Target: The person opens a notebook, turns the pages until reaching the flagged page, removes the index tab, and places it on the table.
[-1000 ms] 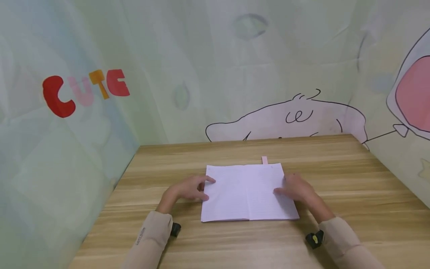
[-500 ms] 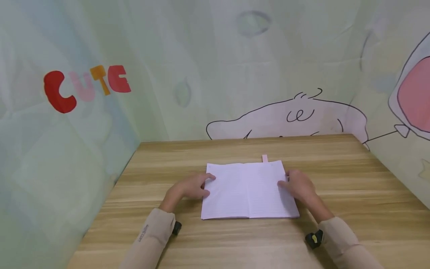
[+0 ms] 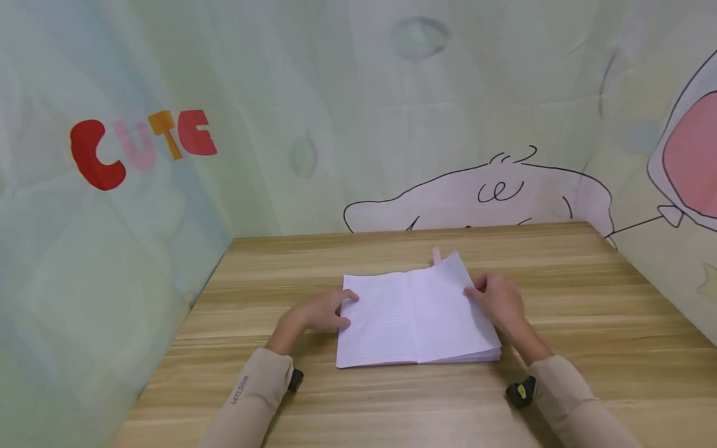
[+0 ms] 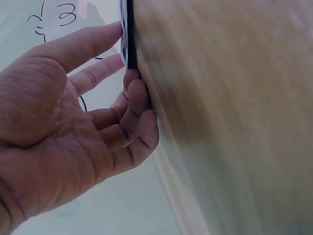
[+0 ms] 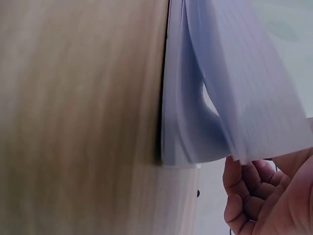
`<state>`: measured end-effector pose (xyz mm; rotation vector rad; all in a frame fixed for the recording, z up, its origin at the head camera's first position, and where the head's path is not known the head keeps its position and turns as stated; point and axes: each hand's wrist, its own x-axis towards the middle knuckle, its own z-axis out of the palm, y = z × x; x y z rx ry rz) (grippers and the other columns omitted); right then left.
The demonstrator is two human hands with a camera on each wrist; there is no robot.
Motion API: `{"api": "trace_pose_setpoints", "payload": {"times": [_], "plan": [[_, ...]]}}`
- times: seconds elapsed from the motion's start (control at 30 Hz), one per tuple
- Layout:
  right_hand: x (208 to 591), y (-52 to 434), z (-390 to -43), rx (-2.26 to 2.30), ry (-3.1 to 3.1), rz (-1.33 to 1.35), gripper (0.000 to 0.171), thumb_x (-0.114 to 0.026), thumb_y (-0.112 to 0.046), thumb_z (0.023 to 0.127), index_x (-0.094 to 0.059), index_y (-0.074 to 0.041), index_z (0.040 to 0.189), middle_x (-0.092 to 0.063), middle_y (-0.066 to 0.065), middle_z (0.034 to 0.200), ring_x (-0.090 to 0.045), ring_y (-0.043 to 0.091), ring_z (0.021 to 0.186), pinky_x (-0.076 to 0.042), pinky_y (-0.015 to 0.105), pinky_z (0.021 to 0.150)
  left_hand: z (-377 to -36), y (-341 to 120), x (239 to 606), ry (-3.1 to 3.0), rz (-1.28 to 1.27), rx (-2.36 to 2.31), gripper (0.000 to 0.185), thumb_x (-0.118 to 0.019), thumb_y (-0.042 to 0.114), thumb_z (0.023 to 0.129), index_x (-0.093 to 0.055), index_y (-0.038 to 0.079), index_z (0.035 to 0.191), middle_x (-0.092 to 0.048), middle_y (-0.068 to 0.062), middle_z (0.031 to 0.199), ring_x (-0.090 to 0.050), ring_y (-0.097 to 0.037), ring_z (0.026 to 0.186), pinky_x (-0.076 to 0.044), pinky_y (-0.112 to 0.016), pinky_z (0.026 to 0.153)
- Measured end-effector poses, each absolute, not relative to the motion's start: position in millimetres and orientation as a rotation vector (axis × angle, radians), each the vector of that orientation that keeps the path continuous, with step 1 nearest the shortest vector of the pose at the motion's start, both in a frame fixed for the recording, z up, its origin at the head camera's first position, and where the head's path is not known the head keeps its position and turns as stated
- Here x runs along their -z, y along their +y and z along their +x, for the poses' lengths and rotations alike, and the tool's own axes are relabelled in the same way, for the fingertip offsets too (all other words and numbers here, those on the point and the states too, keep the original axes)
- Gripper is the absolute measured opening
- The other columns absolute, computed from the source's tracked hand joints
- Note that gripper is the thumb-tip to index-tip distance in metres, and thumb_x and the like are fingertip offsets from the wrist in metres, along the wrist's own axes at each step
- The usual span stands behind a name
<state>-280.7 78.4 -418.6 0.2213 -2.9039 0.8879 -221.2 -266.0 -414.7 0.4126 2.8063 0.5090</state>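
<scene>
Both the left hand [image 3: 316,312] and the right hand [image 3: 500,303] are angled inward, below the frame's centre. By the left, thumb and forefinger are rested on the left page [image 3: 374,326], its grip relaxed; by the right's grip, the right page [image 3: 445,311] is pinched and raised. One open notebook [image 3: 412,323] is set between them on one worktop [image 3: 392,410], with one pink tab [image 3: 437,256] at its top edge.

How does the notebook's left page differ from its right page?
The left page lies nearly flat; the right page is lifted at its outer edge. The left hand touches the left page's edge; the right hand pinches the right page. Both look white and ruled.
</scene>
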Motion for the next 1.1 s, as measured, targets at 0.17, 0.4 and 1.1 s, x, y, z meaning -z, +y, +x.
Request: {"api": "trace_pose_setpoints", "payload": {"times": [0.17,0.4,1.1], "plan": [[417.6,81.0,-280.3,-0.909,-2.906,0.201,0.022,-0.062,-0.027,0.083,-0.062,-0.005,0.086,-0.058,0.007,0.078,-0.049,0.019,0.066,-0.035,0.028,0.053,-220.9,-265.4,414.1,2.805,0.403,-0.505,0.049,-0.063,0.019,0.079,-0.047,0.015,0.125,-0.05,-0.001,0.078,-0.047,-0.014,0.07,-0.039,-0.028,0.061],[416.3,82.8,-279.8,-0.901,-2.903,0.225,0.016,-0.062,-0.024,0.083,-0.063,-0.008,0.085,-0.059,0.007,0.078,-0.049,0.02,0.066,-0.034,0.029,0.055,-222.0,-265.9,414.3,2.8,0.386,-0.522,0.049,-0.062,0.019,0.079,-0.047,0.016,0.125,-0.051,-0.002,0.08,-0.047,-0.015,0.07,-0.039,-0.029,0.06],[411.4,76.1,-277.4,-0.752,-2.962,0.269,0.022,-0.063,-0.029,0.081,-0.063,-0.008,0.089,-0.058,0.008,0.081,-0.048,0.021,0.065,-0.036,0.028,0.051,-220.1,-264.5,411.7,2.752,0.3,-0.561,0.049,-0.062,0.019,0.08,-0.045,0.019,0.126,-0.051,-0.003,0.083,-0.048,-0.017,0.071,-0.039,-0.03,0.06]]}}
